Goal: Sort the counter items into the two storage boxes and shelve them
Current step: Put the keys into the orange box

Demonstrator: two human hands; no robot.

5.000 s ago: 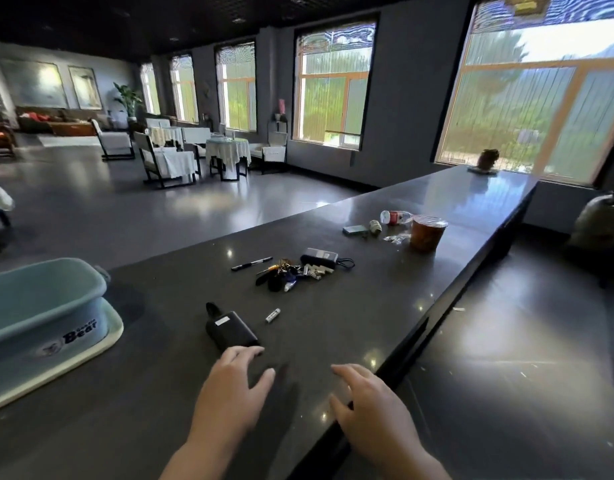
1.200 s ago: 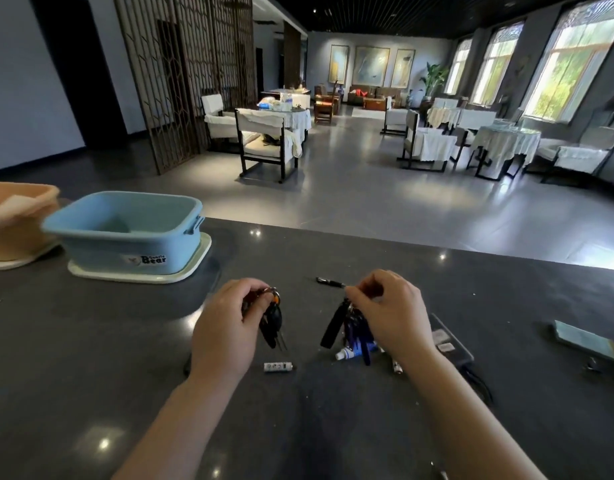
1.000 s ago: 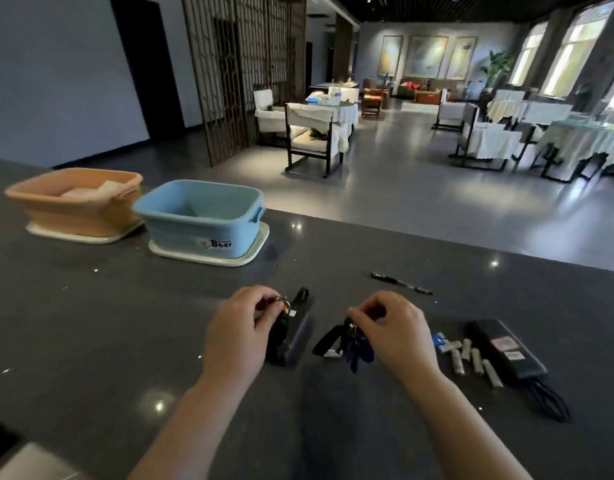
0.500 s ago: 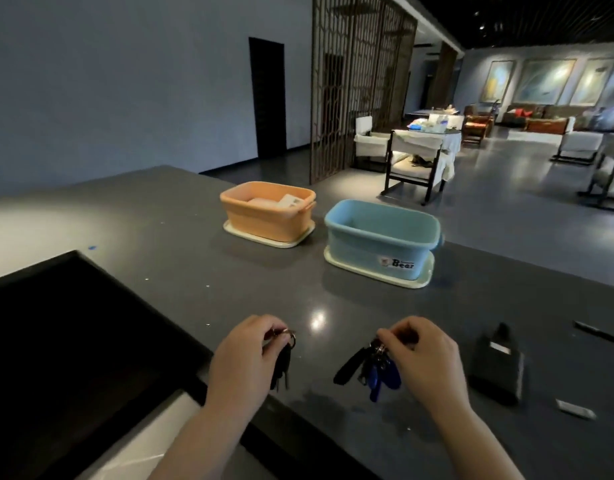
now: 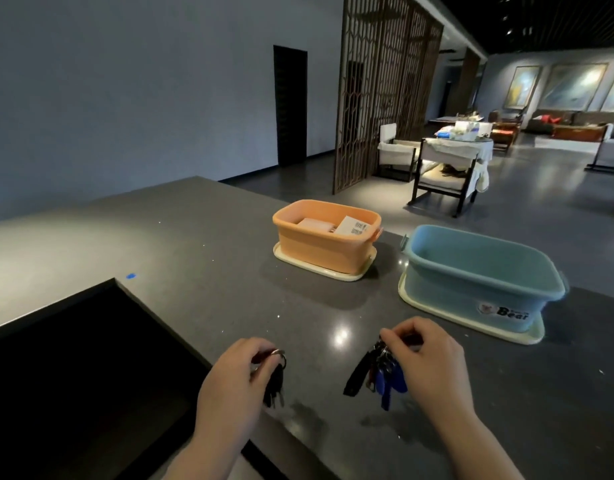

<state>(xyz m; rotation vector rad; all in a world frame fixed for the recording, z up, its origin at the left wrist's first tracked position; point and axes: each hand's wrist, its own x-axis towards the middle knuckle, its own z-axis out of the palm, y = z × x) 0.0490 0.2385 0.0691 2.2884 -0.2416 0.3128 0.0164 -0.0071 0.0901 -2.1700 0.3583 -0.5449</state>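
Observation:
My left hand (image 5: 229, 386) is shut on a small dark key bunch (image 5: 275, 382) that hangs from a metal ring above the dark counter (image 5: 201, 271). A larger key bunch (image 5: 378, 374) with blue tags and a black fob hangs from my right hand (image 5: 428, 365), which grips it. Both hands hover near the counter's front edge. Farther back stands an orange box (image 5: 324, 245) holding white cards or packets. To its right is a blue box (image 5: 478, 282), which looks empty; each box rests on a cream lid.
A dark recessed well (image 5: 73, 375) opens in the counter at the lower left. A small blue mark (image 5: 130, 276) lies on the counter near it. Beyond the counter are a wooden lattice screen (image 5: 385, 91), chairs and tables (image 5: 447, 168).
The view has swung further left, so the pen, black pouch and other loose items have left the frame. Both hands carry their key bunches, now closer to the two boxes.

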